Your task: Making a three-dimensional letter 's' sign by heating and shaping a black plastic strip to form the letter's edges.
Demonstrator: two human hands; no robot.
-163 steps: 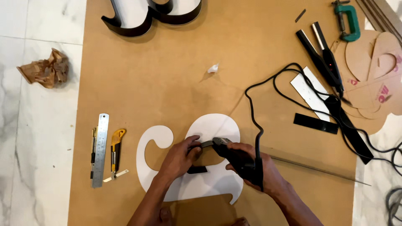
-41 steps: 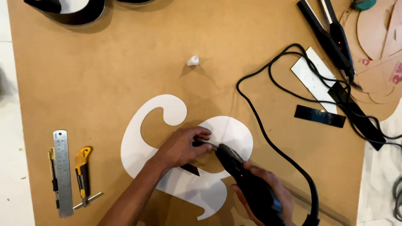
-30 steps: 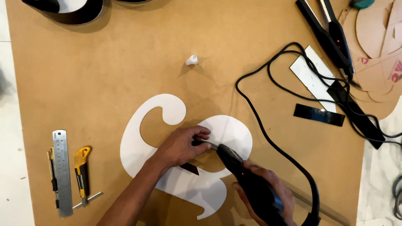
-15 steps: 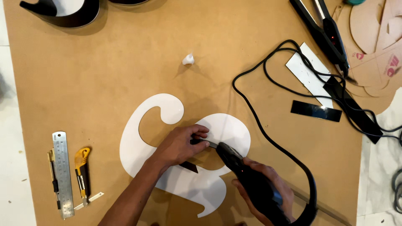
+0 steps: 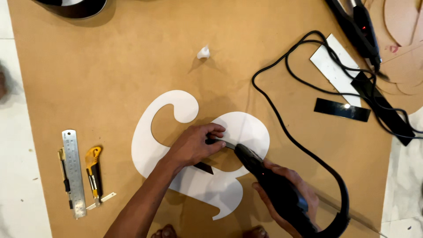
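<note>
A white curly cut-out shape [image 5: 169,105] lies flat on a brown board [image 5: 110,66]. My left hand [image 5: 194,145] presses a thin black strip [image 5: 205,167] against the inner curve of the shape, fingers curled on it. My right hand [image 5: 293,198] grips a black corded heat tool [image 5: 269,180], its nozzle pointing up-left at the strip just by my left fingertips. The tool's black cable [image 5: 304,150] loops away to the right.
A steel ruler [image 5: 73,172] and a yellow utility knife [image 5: 94,169] lie at the left. Black strips [image 5: 342,109], a white strip [image 5: 330,68] and another black tool [image 5: 359,24] sit upper right. A small white scrap [image 5: 203,52] lies above. A black-edged piece [image 5: 72,6] is at top left.
The view has drifted slightly, and things sit a little higher in frame. Both hands keep their hold at the same spot on the shape's inner curve.
</note>
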